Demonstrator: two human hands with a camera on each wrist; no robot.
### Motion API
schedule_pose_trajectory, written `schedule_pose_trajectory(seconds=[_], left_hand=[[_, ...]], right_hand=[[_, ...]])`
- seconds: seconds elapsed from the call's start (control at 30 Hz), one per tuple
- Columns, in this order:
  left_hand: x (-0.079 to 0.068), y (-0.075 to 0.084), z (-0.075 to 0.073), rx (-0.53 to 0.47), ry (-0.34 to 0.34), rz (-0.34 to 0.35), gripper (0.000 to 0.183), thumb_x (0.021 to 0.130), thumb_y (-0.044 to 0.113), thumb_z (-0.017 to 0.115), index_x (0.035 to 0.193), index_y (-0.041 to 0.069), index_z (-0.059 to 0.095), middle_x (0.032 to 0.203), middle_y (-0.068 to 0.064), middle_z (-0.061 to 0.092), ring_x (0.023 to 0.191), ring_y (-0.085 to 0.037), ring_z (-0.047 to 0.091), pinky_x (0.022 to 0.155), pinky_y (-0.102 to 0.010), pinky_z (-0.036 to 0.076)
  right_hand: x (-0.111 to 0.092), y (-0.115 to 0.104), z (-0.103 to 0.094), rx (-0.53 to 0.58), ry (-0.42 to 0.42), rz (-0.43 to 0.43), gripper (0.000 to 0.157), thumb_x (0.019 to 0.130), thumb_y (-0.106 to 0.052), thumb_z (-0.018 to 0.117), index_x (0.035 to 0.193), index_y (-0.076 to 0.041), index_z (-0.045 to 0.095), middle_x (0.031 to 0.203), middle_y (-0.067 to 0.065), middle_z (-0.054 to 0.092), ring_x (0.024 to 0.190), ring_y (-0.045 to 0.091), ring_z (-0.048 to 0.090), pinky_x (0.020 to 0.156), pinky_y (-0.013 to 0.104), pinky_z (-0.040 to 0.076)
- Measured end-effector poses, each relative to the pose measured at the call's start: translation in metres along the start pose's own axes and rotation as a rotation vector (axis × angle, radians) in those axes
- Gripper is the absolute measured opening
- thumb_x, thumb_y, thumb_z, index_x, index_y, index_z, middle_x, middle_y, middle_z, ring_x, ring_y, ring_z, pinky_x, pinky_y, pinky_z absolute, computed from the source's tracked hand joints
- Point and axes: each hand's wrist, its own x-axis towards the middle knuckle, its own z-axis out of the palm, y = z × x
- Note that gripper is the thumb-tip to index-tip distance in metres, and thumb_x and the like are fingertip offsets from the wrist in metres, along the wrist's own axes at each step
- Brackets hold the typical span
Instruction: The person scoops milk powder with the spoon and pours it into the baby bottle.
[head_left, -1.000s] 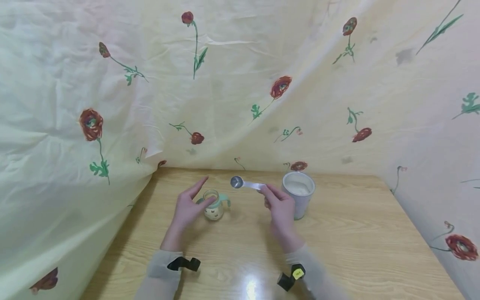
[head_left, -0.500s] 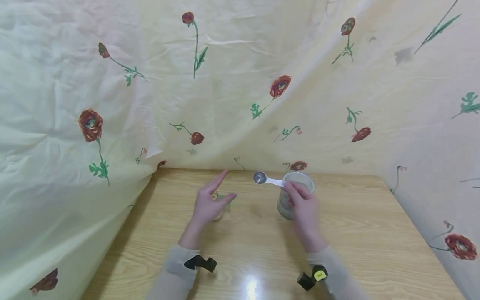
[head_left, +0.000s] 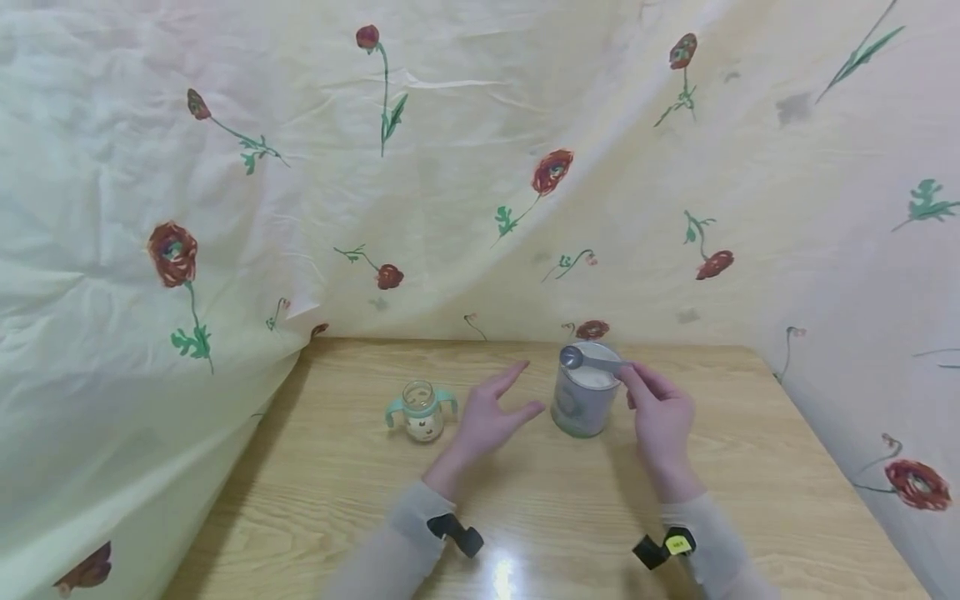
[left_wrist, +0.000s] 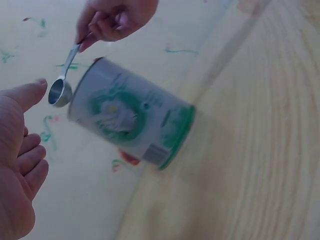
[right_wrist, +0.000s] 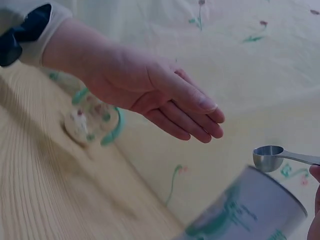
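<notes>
Clock directions are read on the head view, with the can as the centre of the dial. Nearest: two pale sleeves [head_left: 408, 537] are noted, the left at about 8 o'clock, the right between 4 and 5. A black wrist camera [head_left: 456, 533] is worn on each; a yellow label is carried by the right one.

Left hand [head_left: 491, 417]: held just short of 9 o'clock, palm turned toward the can. Grip apart: thumb and fingers are spread from each other, and a gap is seen between hand and can.

Right hand [head_left: 662, 417]: placed just past 3 o'clock. Grip together, clamped on the handle end of a metal measuring spoon [head_left: 598, 363]. The spoon is held across the can's mouth, its bowl over the rim at about 11 o'clock. Grey metal is seen inside the bowl. Whether the rim is touched cannot be told.

Cup [head_left: 422, 422]: stood upright on the wooden surface [head_left: 757, 425] at 9 o'clock, beyond the left hand. Clear body, mint collar with two handles, printed marks; contents cannot be made out.

Can [head_left: 581, 408]: stood upright and open on the surface, whitish inside. Green print and a green base band are shown in the left wrist view.

Farthest, toward 12 o'clock: a pale cloth [head_left: 450, 108] printed with red flowers is hung.
</notes>
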Motion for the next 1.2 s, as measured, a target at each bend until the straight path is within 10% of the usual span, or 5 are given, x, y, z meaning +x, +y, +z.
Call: schedule_pose_trajectory(seconds=[0.3,0.5,0.7,0.93,1.2], left_hand=[[0.014,-0.001,0.038,-0.001,-0.035,-0.007,0.083,0.093,0.034,0.086,0.161,0.009,0.047,0.164,-0.008,0.046,0.151,-0.025,0.045,0.123,-0.042,0.037],[0.024,0.002,0.049,-0.004,-0.054,0.001,0.091,0.093,0.037,0.086,0.163,0.0,0.04,0.167,-0.014,0.039,0.154,-0.029,0.039,0.125,-0.043,0.035],[0.024,0.0,0.062,-0.015,-0.015,-0.066,0.093,0.092,0.039,0.086,0.164,0.004,0.04,0.167,-0.016,0.041,0.153,-0.03,0.041,0.123,-0.044,0.038],[0.026,-0.002,0.069,-0.045,0.026,-0.078,0.091,0.092,0.039,0.086,0.163,0.004,0.042,0.166,-0.015,0.042,0.152,-0.028,0.042,0.123,-0.042,0.038],[0.034,0.005,0.07,-0.03,-0.008,-0.006,0.085,0.094,0.037,0.085,0.165,0.016,0.043,0.167,-0.006,0.043,0.153,-0.021,0.04,0.125,-0.041,0.036]], right_hand=[[0.012,0.005,-0.014,-0.288,0.002,-0.23,0.024,0.099,-0.011,0.079,0.115,0.006,0.079,0.088,-0.012,0.079,0.07,0.002,0.065,0.06,0.012,0.051],[0.018,0.009,-0.019,-0.4,-0.067,-0.642,0.012,0.09,0.008,0.081,0.101,0.004,0.083,0.093,0.018,0.08,0.071,-0.009,0.064,0.064,0.005,0.05],[0.026,0.01,-0.023,-0.587,-0.138,-0.994,0.014,0.087,0.008,0.08,0.099,0.002,0.083,0.083,0.014,0.079,0.062,0.013,0.066,0.064,0.008,0.05],[0.03,0.01,-0.026,-0.749,-0.211,-1.16,0.018,0.084,0.006,0.078,0.102,0.006,0.081,0.085,0.02,0.078,0.065,0.032,0.069,0.056,0.048,0.058],[0.037,0.004,-0.024,-0.831,-0.34,-1.319,0.027,0.079,0.009,0.079,0.105,0.004,0.081,0.087,0.017,0.077,0.069,0.035,0.072,0.058,0.048,0.062]])
